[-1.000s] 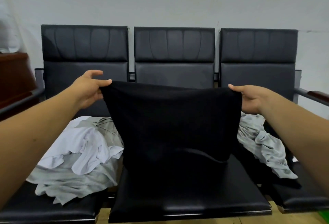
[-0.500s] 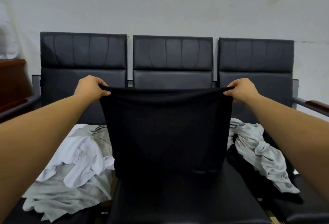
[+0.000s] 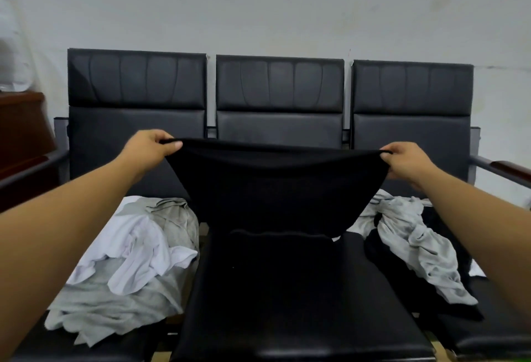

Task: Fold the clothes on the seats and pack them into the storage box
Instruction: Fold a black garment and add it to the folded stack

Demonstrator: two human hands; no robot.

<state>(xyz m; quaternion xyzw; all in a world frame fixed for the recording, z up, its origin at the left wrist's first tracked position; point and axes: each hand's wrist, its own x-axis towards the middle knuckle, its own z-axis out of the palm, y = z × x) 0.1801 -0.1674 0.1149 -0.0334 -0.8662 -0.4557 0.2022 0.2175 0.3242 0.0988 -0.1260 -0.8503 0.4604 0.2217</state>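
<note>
In the head view, a black knit garment (image 3: 273,189) is held stretched above the middle black leather seat (image 3: 301,289), its lower part draped onto the cushion. Its top left corner is pinched in the closed left hand (image 3: 149,147), its top right corner in the closed right hand (image 3: 405,160). A heap of white and grey clothes (image 3: 129,261) is seen unfolded on the left seat, and a crumpled grey garment (image 3: 416,246) over dark cloth on the right. No storage box is visible. Folding is judged barely begun; nearly everything remains to be folded and packed.
</note>
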